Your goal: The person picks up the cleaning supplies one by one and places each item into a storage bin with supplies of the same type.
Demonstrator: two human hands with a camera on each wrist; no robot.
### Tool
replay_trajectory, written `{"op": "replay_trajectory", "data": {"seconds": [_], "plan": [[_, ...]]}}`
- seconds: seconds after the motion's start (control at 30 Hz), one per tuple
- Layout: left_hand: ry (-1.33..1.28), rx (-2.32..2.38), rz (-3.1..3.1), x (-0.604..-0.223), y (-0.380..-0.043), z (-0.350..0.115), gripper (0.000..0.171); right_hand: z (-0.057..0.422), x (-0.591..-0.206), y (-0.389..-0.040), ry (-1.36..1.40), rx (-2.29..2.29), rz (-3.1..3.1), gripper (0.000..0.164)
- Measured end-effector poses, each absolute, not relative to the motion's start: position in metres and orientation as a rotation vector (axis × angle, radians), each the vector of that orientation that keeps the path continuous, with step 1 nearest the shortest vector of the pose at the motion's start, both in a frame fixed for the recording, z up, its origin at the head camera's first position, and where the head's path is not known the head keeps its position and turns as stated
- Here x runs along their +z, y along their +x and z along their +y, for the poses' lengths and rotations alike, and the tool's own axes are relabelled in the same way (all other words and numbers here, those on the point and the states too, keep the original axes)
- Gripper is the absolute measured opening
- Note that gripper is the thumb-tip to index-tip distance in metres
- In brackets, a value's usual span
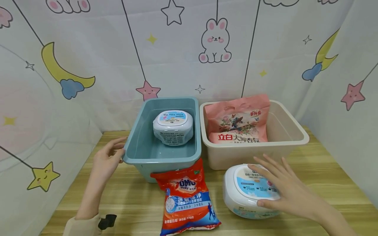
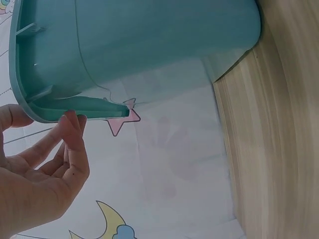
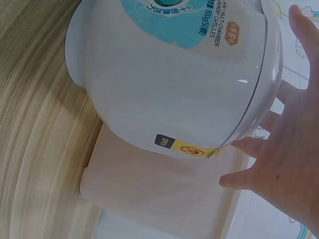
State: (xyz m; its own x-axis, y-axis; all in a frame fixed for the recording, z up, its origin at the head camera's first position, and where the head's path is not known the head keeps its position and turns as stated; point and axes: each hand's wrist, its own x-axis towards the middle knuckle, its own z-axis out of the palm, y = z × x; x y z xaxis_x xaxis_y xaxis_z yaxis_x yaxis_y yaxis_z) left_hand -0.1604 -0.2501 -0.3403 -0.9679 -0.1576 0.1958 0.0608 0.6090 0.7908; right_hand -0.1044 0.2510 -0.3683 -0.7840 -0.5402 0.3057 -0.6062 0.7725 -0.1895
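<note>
My left hand (image 1: pixel 109 159) pinches the rim of a blue plastic basin (image 1: pixel 162 161) at its near left corner, thumb on one side and curled fingers on the other, as the left wrist view shows. Inside that basin sits a white tub of laundry capsules (image 1: pixel 173 129). Over a second white laundry capsule tub (image 1: pixel 245 196) on the table, my right hand (image 1: pixel 290 193) is spread, its fingers straight above the lid's right side. The right wrist view shows this tub's side (image 3: pixel 169 94) and lid edge, with the fingers (image 3: pixel 244 179) stretched out beside it.
A red and blue OMO detergent bag (image 1: pixel 186 200) leans against the front of the blue basin. Right of that basin stands a beige basin (image 1: pixel 254 152) holding a pink detergent bag (image 1: pixel 236 121). A white patterned curtain (image 1: pixel 183 59) hangs behind the wooden table (image 1: pixel 130 203).
</note>
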Motion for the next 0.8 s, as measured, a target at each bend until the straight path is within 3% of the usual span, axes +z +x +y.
{"op": "replay_trajectory", "data": {"seconds": [0.8], "plan": [[-0.061,-2.014,-2.38,-0.348,-0.162,-0.266,0.048,0.252,-0.371,-0.105,0.9,0.424,-2.788,0.097]]}}
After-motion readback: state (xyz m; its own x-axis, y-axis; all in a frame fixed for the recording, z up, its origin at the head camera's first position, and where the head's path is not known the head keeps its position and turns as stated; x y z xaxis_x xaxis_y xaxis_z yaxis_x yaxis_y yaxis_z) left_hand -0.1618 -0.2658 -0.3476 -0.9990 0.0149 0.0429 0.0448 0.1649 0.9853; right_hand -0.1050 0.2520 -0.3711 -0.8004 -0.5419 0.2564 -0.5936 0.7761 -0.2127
